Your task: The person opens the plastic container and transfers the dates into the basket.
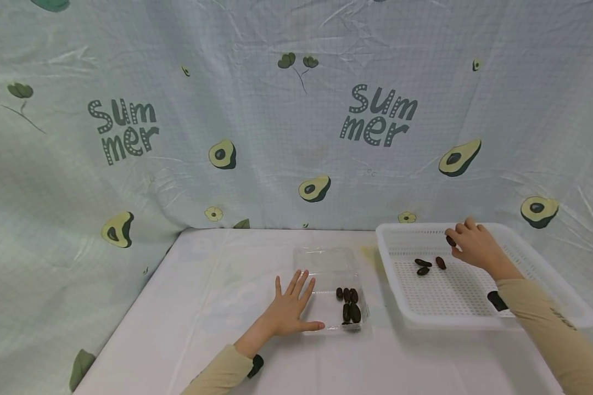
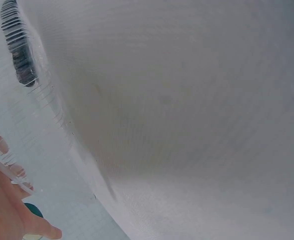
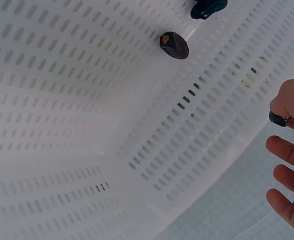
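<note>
at the near side of the white table [image 1: 212,307], a beige sleeve [image 1: 222,373] and a black wristband [image 1: 256,366] led to the left hand [image 1: 291,311]. its fingers were straight and spread wide at the left part of a clear plastic clamshell box [image 1: 326,308]; whether the palm pressed on it, i could not tell. several dark dates [image 1: 355,313] clustered along the box's right side, and its hinged lid [image 1: 326,260] lay open behind. off to the right stood a white perforated plastic basket [image 1: 454,320], three loose dates [image 1: 441,263] on its floor. above its far part, the right hand [image 1: 476,247] pinched one date [image 1: 451,241] between thumb and finger. farthest back hung a pale curtain [image 1: 257,109] printed with avocados and "summer".
</note>
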The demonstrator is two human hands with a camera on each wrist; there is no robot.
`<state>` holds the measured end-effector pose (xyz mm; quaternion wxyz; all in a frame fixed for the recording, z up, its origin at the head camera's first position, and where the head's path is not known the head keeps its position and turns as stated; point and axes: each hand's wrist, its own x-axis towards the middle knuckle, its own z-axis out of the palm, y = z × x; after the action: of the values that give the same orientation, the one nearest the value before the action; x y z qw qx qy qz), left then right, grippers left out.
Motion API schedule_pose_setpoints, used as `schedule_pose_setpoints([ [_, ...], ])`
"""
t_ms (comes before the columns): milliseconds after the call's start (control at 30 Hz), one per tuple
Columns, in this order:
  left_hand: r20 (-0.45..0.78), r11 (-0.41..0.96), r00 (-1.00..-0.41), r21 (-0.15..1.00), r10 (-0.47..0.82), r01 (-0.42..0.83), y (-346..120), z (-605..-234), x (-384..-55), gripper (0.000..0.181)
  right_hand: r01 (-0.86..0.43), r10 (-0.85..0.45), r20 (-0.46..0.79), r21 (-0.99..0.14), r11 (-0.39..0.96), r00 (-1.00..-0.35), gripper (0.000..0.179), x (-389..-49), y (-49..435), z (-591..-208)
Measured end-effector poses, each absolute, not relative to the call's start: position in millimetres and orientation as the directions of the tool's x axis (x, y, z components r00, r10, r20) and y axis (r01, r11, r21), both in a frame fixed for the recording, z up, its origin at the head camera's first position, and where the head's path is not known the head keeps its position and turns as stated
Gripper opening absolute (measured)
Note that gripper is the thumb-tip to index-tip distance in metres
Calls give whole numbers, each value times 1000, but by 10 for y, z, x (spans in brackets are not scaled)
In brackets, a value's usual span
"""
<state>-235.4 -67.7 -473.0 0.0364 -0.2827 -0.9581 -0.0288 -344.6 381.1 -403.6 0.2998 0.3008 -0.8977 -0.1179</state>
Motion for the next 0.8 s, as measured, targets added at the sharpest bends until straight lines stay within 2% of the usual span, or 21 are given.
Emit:
schedule_pose_setpoints([
  [133, 90, 837, -836, 36, 541, 546, -682, -4731, -2351, 98, -471, -616, 475, 398, 788, -629, 31, -3437, 3793, -4046],
  [400, 81, 837, -837, 36, 541, 545, -688, -4733, -2342, 99, -464, -600, 441, 384, 798, -667, 33, -3403, 3783, -4067],
  [800, 79, 832, -833, 55, 547, 552, -699, -4737, -2332, 97, -485, -569, 461, 300, 822, -681, 26, -3240, 3606, -3938],
])
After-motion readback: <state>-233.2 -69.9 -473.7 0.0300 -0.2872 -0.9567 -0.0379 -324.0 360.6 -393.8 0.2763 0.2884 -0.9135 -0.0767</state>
